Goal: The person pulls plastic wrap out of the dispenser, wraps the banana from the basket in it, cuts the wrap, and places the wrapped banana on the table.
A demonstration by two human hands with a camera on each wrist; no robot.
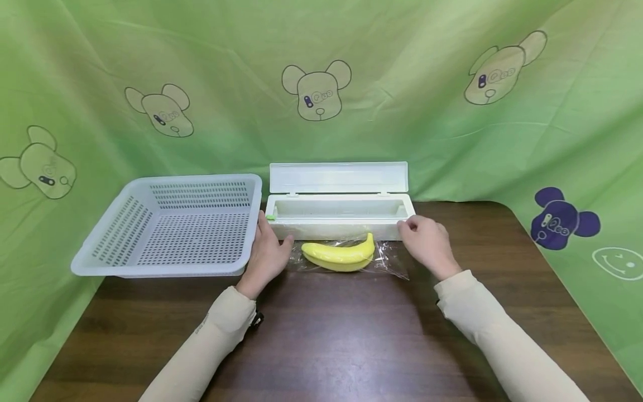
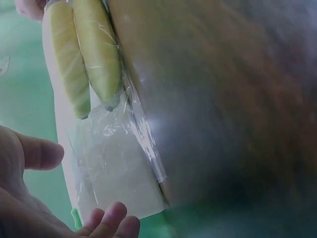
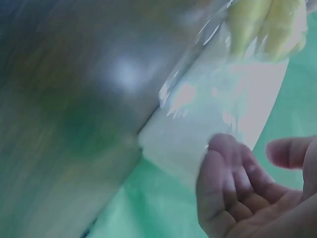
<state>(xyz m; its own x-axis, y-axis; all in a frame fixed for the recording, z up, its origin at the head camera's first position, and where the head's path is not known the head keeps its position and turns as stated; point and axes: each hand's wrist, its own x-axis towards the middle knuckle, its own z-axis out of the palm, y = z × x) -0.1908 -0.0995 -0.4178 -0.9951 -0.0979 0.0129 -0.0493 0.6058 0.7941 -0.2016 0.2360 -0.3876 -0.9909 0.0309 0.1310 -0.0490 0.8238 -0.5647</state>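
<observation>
Two yellow bananas [image 1: 339,255] lie side by side under clear plastic film [image 1: 394,259], in front of a long white cling film box [image 1: 339,229]. The box's lid [image 1: 339,177] stands up at the back, and a small green piece [image 1: 270,217] shows at its left end. My left hand [image 1: 266,254] is at the box's left end, thumb spread away from the fingers. At the right front corner is my right hand [image 1: 427,240]. Its fingers are loosely bent, and the right wrist view shows the thumb apart from them with nothing between.
A white perforated plastic basket [image 1: 196,240] stands to the left, close beside my left hand. Brown wooden table [image 1: 331,346] stretches toward me. Behind and at both sides hangs a green curtain [image 1: 231,123] printed with bear heads.
</observation>
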